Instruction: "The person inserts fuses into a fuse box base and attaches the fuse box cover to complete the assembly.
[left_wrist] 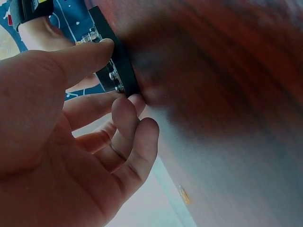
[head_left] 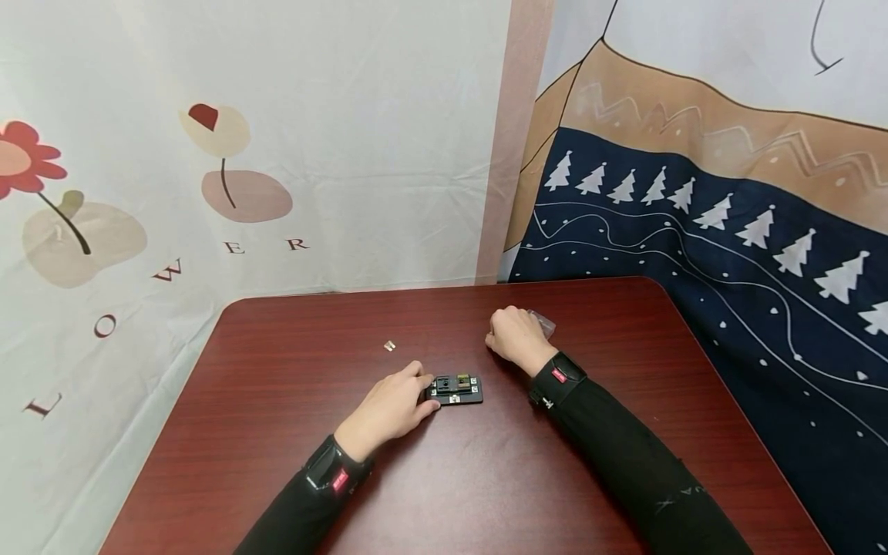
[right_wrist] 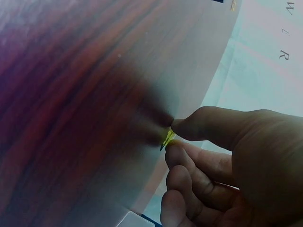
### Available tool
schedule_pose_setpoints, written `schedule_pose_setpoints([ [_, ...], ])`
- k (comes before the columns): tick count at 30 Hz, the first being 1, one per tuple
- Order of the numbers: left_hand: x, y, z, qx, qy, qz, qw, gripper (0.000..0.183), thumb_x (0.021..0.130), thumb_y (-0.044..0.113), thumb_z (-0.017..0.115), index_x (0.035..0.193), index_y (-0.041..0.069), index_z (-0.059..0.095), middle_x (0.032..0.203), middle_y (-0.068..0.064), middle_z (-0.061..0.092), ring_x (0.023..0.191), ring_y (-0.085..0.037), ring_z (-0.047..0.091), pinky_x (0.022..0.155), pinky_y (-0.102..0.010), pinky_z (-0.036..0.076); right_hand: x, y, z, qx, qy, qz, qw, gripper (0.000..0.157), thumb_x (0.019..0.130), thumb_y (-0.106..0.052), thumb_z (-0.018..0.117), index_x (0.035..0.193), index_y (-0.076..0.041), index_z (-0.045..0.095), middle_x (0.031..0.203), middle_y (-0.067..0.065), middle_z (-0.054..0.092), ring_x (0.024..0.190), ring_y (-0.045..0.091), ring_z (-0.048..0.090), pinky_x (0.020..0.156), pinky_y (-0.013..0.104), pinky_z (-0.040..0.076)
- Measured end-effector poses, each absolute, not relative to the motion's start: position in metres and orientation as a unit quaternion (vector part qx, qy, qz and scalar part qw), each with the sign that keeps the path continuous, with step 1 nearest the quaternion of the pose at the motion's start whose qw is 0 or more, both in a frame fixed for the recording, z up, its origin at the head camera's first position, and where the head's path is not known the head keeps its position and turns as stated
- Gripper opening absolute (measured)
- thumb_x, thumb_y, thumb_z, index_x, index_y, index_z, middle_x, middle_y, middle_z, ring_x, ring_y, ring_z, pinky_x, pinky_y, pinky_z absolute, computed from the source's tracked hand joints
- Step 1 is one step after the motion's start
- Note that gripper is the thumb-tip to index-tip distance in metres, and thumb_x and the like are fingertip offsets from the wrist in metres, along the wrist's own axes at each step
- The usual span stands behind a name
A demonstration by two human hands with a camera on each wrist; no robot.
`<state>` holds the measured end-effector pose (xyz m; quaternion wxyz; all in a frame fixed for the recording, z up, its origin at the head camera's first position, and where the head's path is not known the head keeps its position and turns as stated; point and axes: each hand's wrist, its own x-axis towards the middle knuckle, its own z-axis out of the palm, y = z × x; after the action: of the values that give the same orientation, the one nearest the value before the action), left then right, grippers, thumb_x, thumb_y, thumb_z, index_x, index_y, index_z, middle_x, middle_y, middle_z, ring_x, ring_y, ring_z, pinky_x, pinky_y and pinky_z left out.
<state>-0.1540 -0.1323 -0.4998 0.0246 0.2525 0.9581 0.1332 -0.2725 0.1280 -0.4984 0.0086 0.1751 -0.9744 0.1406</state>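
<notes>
A flat black block with metal screws and fittings on top (head_left: pixel 455 391) lies on the table, and my left hand (head_left: pixel 388 405) grips its left end. In the left wrist view, thumb and index finger clasp the black block (left_wrist: pixel 124 71) by its edges while the other fingers curl loosely below. Further back to the right, my right hand (head_left: pixel 520 338) is low over the table. Its thumb and index finger pinch a small yellow piece with a dark tip (right_wrist: pixel 167 137), seen in the right wrist view; the fingers hide part of it.
Small gold-coloured metal pieces (head_left: pixel 390 346) lie on the table behind the left hand. A clear plastic item (head_left: pixel 544 322), partly hidden, lies beyond the right hand. The reddish-brown table (head_left: pixel 277 432) ends at a printed cloth (head_left: pixel 388 154) behind it.
</notes>
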Motion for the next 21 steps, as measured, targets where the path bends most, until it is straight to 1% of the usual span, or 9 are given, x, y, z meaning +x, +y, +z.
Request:
schedule_pose_setpoints([
  [6, -0.1547, -0.1323, -0.5011, 0.253, 0.958, 0.135, 0.022, 0.047, 0.096, 0.04, 0.073, 0.132, 0.009, 0.073, 0.105, -0.001, 0.057, 0.076, -0.017, 0.056, 0.07, -0.04, 0.054, -0.2742, 0.1286, -0.4982, 0.168, -0.975, 0.142, -0.003, 0.037, 0.088, -0.017, 0.073, 0.054, -0.015, 0.059, 0.055, 0.001, 0.056, 0.059, 0.023, 0.059, 0.06, 0.045, 0.046],
  [17, -0.1551, -0.1331, -0.4991, 0.254, 0.957, 0.141, 0.026, 0.047, 0.096, 0.039, 0.074, 0.132, 0.009, 0.073, 0.106, -0.002, 0.057, 0.076, -0.017, 0.056, 0.07, -0.04, 0.054, -0.2779, 0.1291, -0.4992, 0.167, -0.976, 0.136, -0.023, 0.038, 0.089, -0.021, 0.074, 0.054, -0.017, 0.061, 0.055, 0.0, 0.058, 0.06, 0.022, 0.059, 0.062, 0.044, 0.047],
  [21, -0.1553, -0.1331, -0.4992, 0.257, 0.956, 0.139, 0.023, 0.047, 0.096, 0.039, 0.074, 0.131, 0.009, 0.073, 0.105, -0.001, 0.057, 0.075, -0.017, 0.056, 0.069, -0.041, 0.054, -0.2788, 0.13, -0.4976, 0.17, -0.975, 0.141, -0.027, 0.035, 0.089, -0.021, 0.074, 0.056, -0.017, 0.065, 0.058, 0.0, 0.061, 0.062, 0.022, 0.061, 0.061, 0.044, 0.049],
])
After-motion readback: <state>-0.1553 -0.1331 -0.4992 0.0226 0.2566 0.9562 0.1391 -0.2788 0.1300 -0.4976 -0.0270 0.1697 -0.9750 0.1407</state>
